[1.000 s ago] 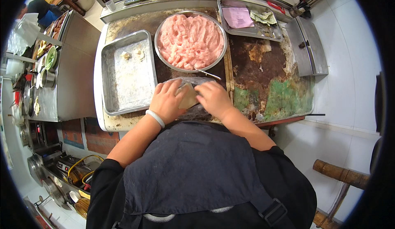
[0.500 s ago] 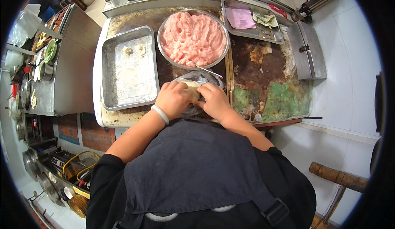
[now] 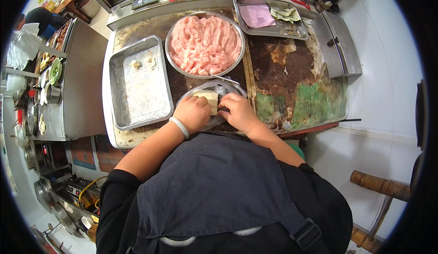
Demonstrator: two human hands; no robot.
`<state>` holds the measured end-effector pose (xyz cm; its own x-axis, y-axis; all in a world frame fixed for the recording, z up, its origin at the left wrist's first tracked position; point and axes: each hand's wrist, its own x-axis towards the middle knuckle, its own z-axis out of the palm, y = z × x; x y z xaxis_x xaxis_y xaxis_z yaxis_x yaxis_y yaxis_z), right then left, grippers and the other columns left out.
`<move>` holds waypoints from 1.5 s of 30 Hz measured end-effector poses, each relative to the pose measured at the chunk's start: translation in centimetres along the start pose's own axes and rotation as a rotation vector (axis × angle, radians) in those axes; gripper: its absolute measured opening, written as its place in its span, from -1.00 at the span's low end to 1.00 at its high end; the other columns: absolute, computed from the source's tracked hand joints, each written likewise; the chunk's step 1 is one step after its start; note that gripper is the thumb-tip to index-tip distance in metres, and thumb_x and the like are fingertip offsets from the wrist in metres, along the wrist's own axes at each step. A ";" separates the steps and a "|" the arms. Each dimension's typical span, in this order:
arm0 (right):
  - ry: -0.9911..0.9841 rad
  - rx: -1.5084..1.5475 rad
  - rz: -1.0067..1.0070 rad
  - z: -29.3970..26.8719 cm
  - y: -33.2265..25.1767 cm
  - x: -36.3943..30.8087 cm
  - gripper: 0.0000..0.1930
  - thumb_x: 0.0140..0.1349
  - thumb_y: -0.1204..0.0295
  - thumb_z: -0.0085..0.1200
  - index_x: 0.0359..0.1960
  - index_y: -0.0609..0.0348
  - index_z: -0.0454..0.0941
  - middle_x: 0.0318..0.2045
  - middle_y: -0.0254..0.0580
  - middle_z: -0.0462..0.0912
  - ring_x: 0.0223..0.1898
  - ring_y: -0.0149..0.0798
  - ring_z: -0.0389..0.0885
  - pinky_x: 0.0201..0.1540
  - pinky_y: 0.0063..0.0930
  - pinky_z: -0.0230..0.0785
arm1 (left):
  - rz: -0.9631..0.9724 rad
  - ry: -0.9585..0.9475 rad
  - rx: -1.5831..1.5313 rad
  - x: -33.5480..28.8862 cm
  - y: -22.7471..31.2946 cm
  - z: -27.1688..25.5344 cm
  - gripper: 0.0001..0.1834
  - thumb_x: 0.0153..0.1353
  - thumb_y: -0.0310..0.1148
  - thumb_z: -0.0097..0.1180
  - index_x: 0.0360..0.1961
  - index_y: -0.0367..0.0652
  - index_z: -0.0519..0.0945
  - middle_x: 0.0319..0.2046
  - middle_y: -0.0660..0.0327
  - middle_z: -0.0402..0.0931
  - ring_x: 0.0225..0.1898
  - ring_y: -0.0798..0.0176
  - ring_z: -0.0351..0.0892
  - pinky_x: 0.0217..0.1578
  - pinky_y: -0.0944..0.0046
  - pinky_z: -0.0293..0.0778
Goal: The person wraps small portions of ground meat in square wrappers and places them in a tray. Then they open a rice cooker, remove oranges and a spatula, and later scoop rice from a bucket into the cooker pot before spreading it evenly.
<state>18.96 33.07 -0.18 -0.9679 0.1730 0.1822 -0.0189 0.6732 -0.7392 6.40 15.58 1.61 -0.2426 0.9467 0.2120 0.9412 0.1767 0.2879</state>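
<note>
In my left hand [image 3: 193,113] is a cream-coloured stack of what look like square dough wrappers [image 3: 211,99]; the fingers are closed over its left side. My right hand [image 3: 237,111] is at the stack's right edge with thumb and fingers pinched together, and what lies between them is too small to make out. Under both hands lies a clear plastic bag [image 3: 223,88]. Just beyond is a large round metal basin [image 3: 242,60] heaped with pink minced meat [image 3: 205,44]. A thin pale stick [image 3: 225,78] rests against its near rim.
Left of the basin sits a floured metal tray [image 3: 141,94] with a few small dough pieces [image 3: 149,62]. At the back right, another tray [image 3: 292,34] holds pink paper, banknotes and coins. A metal box [image 3: 340,48] stands at the right edge. Phones line the back ledge.
The wrapper stack shows more of its flat square face between my hands, and my right fingers have come slightly away from it. The whole view has shifted a little.
</note>
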 end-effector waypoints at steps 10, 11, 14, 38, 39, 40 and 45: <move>0.025 -0.125 -0.028 0.4 -1.5 0.2 -0.79 -0.01 0.32 0.33 -0.37 0.08 0.63 -0.28 -0.24 0.62 -0.17 -0.07 0.60 -0.04 -0.15 0.36 | -0.430 -0.371 0.052 1.8 -0.3 -1.6 -0.65 0.18 -0.16 0.21 -0.11 -0.17 0.59 -0.13 -0.02 0.61 -0.09 -0.06 0.62 -0.11 0.06 0.55; 0.041 -0.145 -0.045 0.3 -1.8 0.2 -0.79 -0.01 0.31 0.32 -0.36 0.07 0.62 -0.27 -0.27 0.62 -0.14 -0.09 0.59 -0.01 -0.15 0.33 | -0.508 -0.451 0.048 2.0 -0.4 -1.7 -0.64 0.20 -0.14 0.21 -0.12 -0.17 0.58 -0.15 -0.05 0.61 -0.12 -0.09 0.65 -0.13 0.06 0.56; -0.022 -0.302 -0.134 0.2 -2.3 0.6 -0.77 -0.03 0.29 0.33 -0.35 0.04 0.62 -0.24 -0.31 0.61 -0.06 -0.16 0.55 0.07 -0.13 0.26 | -0.692 -0.429 -0.095 2.2 -0.2 -1.8 -0.67 0.22 -0.13 0.20 -0.17 -0.16 0.59 -0.27 -0.11 0.61 -0.26 -0.18 0.67 -0.24 0.01 0.60; 0.098 -0.030 -0.068 0.1 -1.1 1.1 -0.85 -0.06 0.50 0.34 -0.47 0.14 0.59 -0.38 -0.20 0.60 -0.30 -0.02 0.60 -0.25 -0.15 0.42 | 0.015 0.064 0.026 -0.9 0.3 0.7 -0.91 -0.05 -0.30 0.21 -0.56 -0.03 0.57 -0.46 0.32 0.50 -0.37 0.21 0.55 -0.30 0.17 0.46; 0.106 -0.027 -0.052 -0.2 -1.1 0.9 -0.85 -0.07 0.49 0.34 -0.47 0.13 0.59 -0.40 -0.19 0.60 -0.32 0.00 0.60 -0.28 -0.12 0.43 | 0.028 0.089 0.009 -0.9 0.4 0.6 -0.91 -0.05 -0.30 0.20 -0.57 -0.02 0.56 -0.46 0.32 0.49 -0.37 0.21 0.55 -0.30 0.17 0.46; 0.096 -0.026 -0.049 -0.4 -1.1 0.8 -0.84 -0.07 0.49 0.35 -0.47 0.13 0.59 -0.40 -0.18 0.60 -0.32 0.00 0.61 -0.27 -0.13 0.43 | 0.045 0.116 -0.016 -0.8 0.5 0.6 -0.91 -0.05 -0.30 0.20 -0.57 -0.02 0.56 -0.46 0.32 0.49 -0.37 0.21 0.55 -0.30 0.17 0.46; 0.105 -0.001 -0.012 -0.4 -1.2 0.2 -0.83 -0.06 0.52 0.37 -0.43 0.18 0.61 -0.39 -0.15 0.61 -0.33 -0.03 0.62 -0.28 -0.23 0.46 | 0.059 -0.008 0.075 -0.4 0.9 0.5 -0.90 -0.04 -0.31 0.21 -0.57 -0.02 0.55 -0.45 0.31 0.50 -0.37 0.20 0.56 -0.30 0.17 0.47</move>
<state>18.94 32.62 0.97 -0.9360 0.2398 0.2578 -0.0295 0.6763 -0.7361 7.43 15.50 1.32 -0.1850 0.9581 0.2188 0.9687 0.1403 0.2046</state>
